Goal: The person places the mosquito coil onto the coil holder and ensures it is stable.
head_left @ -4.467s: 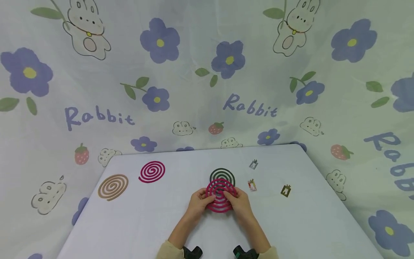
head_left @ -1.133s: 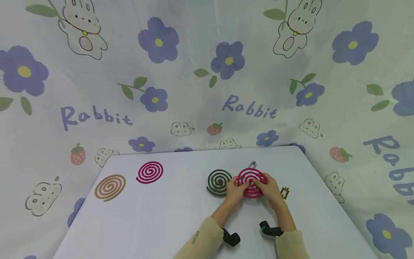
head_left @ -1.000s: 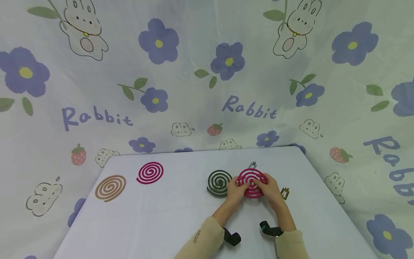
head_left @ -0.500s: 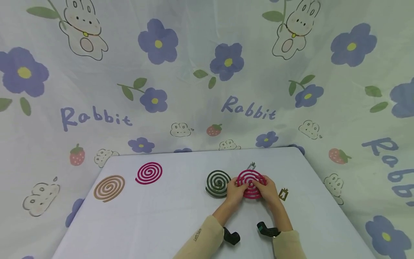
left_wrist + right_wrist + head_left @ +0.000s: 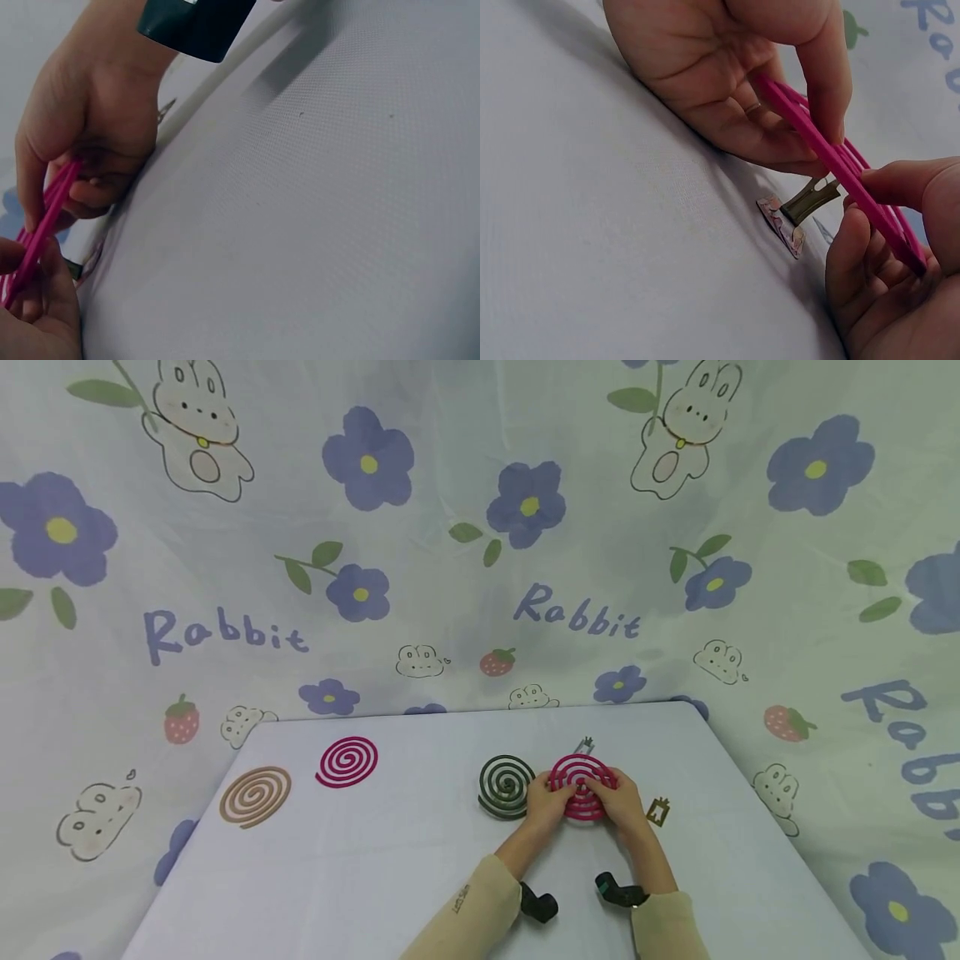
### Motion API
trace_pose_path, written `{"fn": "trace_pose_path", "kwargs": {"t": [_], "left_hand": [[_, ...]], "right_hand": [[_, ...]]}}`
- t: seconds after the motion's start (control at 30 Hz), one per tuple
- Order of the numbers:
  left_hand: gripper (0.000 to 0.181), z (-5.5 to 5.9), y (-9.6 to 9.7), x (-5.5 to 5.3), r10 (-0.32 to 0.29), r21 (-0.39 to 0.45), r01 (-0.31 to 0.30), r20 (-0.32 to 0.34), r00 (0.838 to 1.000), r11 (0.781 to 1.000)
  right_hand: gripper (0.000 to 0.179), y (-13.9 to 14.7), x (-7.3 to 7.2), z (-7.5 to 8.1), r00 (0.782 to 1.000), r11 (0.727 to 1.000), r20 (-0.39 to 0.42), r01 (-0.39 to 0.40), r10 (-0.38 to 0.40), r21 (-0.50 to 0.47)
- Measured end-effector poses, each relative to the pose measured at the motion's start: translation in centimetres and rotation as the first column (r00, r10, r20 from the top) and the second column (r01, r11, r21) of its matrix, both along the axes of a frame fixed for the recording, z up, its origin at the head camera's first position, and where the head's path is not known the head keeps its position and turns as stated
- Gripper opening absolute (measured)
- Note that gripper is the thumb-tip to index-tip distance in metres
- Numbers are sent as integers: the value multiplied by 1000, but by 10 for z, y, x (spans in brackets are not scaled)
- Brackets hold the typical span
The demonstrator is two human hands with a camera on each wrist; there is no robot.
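Observation:
Both hands hold a pink mosquito coil [image 5: 582,766] by its opposite sides, thumbs on top near the centre. My left hand [image 5: 545,802] is on its left, my right hand [image 5: 624,800] on its right. In the right wrist view the pink coil [image 5: 810,131] is tilted above the table. Under it is a small metal coil stand [image 5: 810,202] with a patterned base, hidden in the head view. A dark green coil [image 5: 495,787] lies just left of my left hand. Behind the pink coil a silver stand [image 5: 585,745] partly shows.
At the left of the white table [image 5: 360,877] lie a tan coil [image 5: 255,795] and another pink coil [image 5: 347,762]. A bronze-coloured stand [image 5: 658,811] lies right of my right hand. Behind the table hangs a rabbit-print cloth [image 5: 435,543].
Over the longer span, both hands have carried the pink coil right, from over the green coil to over the patterned stand. In the last second they have hardly moved.

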State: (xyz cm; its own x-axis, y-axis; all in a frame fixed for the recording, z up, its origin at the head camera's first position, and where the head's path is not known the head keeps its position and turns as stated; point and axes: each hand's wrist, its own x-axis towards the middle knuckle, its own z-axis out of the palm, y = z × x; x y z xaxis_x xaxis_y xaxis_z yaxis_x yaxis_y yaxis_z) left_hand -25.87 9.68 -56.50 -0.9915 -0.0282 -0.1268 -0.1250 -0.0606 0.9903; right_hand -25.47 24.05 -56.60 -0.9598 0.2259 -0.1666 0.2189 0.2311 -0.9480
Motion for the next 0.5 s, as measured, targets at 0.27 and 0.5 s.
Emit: {"fn": "trace_pose_path", "kwargs": {"t": [0.27,0.5], "left_hand": [[26,-3,1,-3,13,-33,-13,7,1000,999],[25,-3,2,-4,16,-73,-16,6,1000,997]], "right_hand": [[56,0,-2,-1,1000,1000,17,-6,6,-1],[59,-1,-2,-1,1000,999,31,4,-3,-32]]}}
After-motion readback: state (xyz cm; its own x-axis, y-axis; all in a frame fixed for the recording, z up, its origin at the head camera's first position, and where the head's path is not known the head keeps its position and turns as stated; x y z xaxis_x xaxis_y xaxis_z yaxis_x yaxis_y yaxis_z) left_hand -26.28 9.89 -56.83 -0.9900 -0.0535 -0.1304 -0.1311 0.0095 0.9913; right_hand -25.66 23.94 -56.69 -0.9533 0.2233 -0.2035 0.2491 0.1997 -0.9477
